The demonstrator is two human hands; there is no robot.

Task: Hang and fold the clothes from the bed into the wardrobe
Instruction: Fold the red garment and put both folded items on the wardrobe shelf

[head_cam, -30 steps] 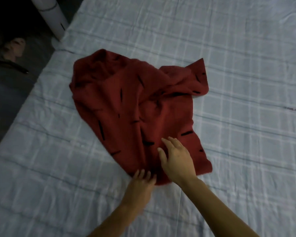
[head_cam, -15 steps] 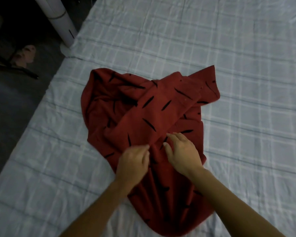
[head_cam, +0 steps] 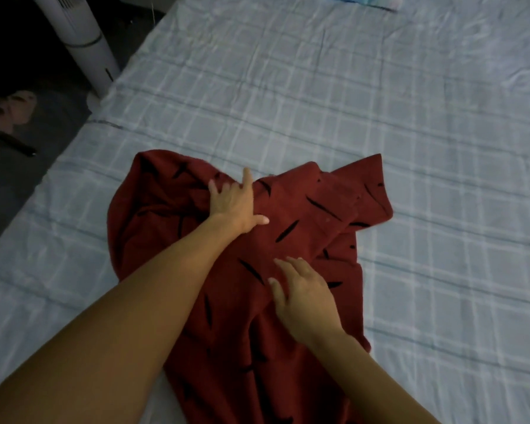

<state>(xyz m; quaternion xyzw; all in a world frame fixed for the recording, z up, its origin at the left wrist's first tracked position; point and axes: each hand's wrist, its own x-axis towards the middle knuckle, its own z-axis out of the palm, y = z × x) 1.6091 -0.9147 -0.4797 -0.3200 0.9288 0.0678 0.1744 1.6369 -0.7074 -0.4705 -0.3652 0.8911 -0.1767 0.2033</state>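
Observation:
A dark red garment with short black dashes (head_cam: 303, 228) lies rumpled on the bed (head_cam: 380, 117), stretching from mid-frame down to the bottom edge. My left hand (head_cam: 234, 205) rests on its upper left part with fingers spread, pressing the cloth flat. My right hand (head_cam: 303, 295) lies on the garment's middle, fingers apart, palm down. Neither hand grips any cloth. One sleeve or corner sticks out at the upper right of the garment.
The bed carries a pale blue checked sheet. A white tower fan (head_cam: 83, 41) stands on the dark floor by the bed's left edge. Sandals (head_cam: 11, 113) lie on the floor at the left. Something blue (head_cam: 367, 0) shows at the top edge.
My left hand let go of the fabric it was pinching and slid up and away across the garment. The right hand now rests flat. The garment lies closer to me and more stretched out.

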